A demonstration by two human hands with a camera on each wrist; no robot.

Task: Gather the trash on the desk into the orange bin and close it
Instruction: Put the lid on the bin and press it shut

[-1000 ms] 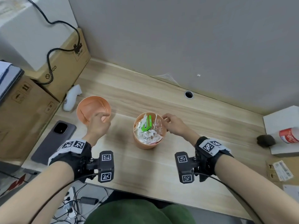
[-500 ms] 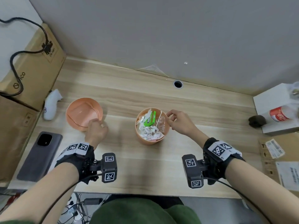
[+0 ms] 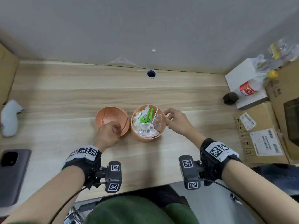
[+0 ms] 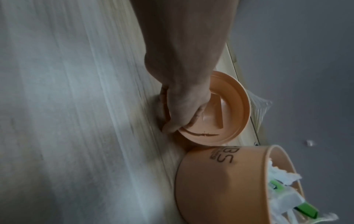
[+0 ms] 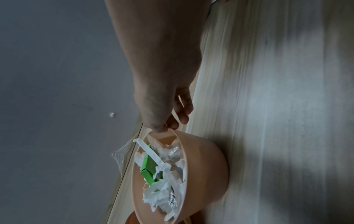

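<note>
The right hand (image 5: 162, 94) pinches the rim of the orange bin (image 5: 206, 171), thumb inside and fingers outside. The bin stands on the pale wooden tabletop (image 5: 277, 106). Inside the bin lie crumpled white paper (image 5: 159, 197), a green box (image 5: 148, 168), a white plastic stick (image 5: 147, 150) and foil (image 5: 173, 200).

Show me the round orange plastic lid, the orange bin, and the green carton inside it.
round orange plastic lid (image 3: 111, 113), head view, bare inner face.
orange bin (image 4: 216, 181), left wrist view, outer wall.
green carton (image 5: 148, 166), right wrist view, flat side.
</note>
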